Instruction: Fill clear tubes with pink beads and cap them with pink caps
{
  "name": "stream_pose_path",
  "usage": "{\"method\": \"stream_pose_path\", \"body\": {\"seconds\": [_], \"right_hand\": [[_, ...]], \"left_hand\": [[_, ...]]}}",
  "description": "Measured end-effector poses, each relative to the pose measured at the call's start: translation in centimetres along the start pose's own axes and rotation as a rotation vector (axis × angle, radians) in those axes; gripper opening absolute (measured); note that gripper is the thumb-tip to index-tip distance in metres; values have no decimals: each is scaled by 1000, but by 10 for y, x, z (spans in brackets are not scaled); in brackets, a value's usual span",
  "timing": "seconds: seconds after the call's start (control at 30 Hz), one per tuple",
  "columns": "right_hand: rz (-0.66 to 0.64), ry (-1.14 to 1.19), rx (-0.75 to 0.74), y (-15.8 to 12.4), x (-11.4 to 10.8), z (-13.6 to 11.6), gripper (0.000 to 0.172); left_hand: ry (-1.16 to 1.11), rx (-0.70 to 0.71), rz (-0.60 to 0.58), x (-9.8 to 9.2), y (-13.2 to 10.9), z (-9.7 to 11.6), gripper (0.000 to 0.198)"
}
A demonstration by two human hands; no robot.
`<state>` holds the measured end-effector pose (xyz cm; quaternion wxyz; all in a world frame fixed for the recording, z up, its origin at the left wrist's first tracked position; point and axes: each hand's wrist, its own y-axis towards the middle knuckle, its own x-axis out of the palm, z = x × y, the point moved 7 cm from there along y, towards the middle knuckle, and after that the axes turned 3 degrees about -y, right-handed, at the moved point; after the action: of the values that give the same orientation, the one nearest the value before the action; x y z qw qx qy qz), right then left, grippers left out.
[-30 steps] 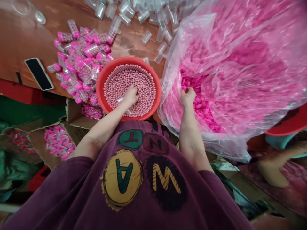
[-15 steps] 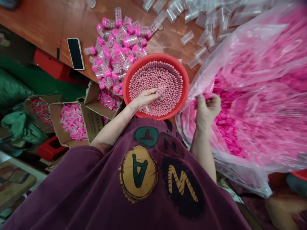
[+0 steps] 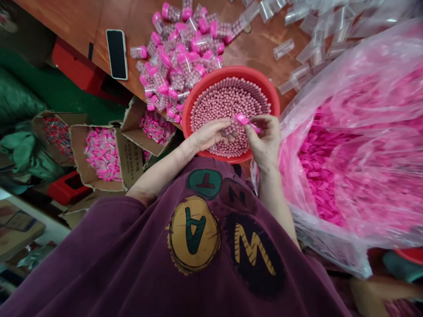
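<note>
A red basin [image 3: 275, 94] full of small pink beads [image 3: 228, 99] stands in front of me at the table's near edge. Over it my left hand [image 3: 209, 134] is closed around a small clear tube [image 3: 230, 128] with beads inside, partly covered by the fingers. My right hand [image 3: 267, 140] pinches a bright pink cap [image 3: 242, 119] at the open end of that tube. A second pink piece shows between the right fingers. I cannot tell whether the cap is seated on the tube.
Capped tubes of beads [image 3: 185, 57] lie heaped behind the basin, near a phone [image 3: 116, 55]. Clear tubes [image 3: 283, 49] lie at the back right. A large plastic bag of pink caps [image 3: 319, 176] fills the right side. Cardboard boxes [image 3: 130, 158] of small items stand at left.
My right hand has moved left from beside the bag to the tube, bringing the pink cap against it. My left hand still holds the tube over the basin. The view has shifted slightly.
</note>
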<state>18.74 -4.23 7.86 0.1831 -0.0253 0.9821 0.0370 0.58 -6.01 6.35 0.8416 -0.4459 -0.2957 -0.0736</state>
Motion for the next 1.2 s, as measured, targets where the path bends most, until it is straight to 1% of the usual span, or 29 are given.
{"method": "stream_pose_path", "body": {"seconds": [0.13,0.17,0.23,0.3,0.4,0.47,0.6,0.73,0.83,0.9,1.0,1.07,1.1,1.2], "right_hand": [[-187,-113,-51,7,1,-22,35],[-218,-132,-55,10,1,-26,35],[-239,-147,-43,13,0,-30,35],[-215,-132,-11,13,-2,-27,37],[-125,-69,48,10,-5,-16,42],[-101,-54,75,7,-5,-12,42],[-151,-93,106,4,-1,-18,35],[-181,-115,130,8,-3,-27,32],[-232,-144,104,11,-4,-30,31],[-239,-173,76,13,-6,-29,31],[-168,-203,54,16,-11,-27,32],[-106,-188,72,16,-12,-28,36],[-86,-176,88,15,-11,-29,38],[-89,-158,112,13,-3,-34,42]], "left_hand": [[-9,6,34,1,-6,5,23],[-9,12,34,1,-6,7,23],[-5,20,29,0,-7,8,23],[-5,22,17,-2,-6,8,23],[-20,29,-8,-5,-4,6,24],[-26,32,-18,-7,-2,5,23],[-23,51,-18,-7,0,5,21],[-5,36,-10,-7,3,4,27],[4,-4,2,-11,4,3,34],[3,-4,3,-13,4,4,38],[-4,10,-9,-15,2,6,32],[-2,14,-23,-13,-1,6,26],[1,16,-30,-12,-2,6,26],[8,20,-38,-7,-4,5,29]]}}
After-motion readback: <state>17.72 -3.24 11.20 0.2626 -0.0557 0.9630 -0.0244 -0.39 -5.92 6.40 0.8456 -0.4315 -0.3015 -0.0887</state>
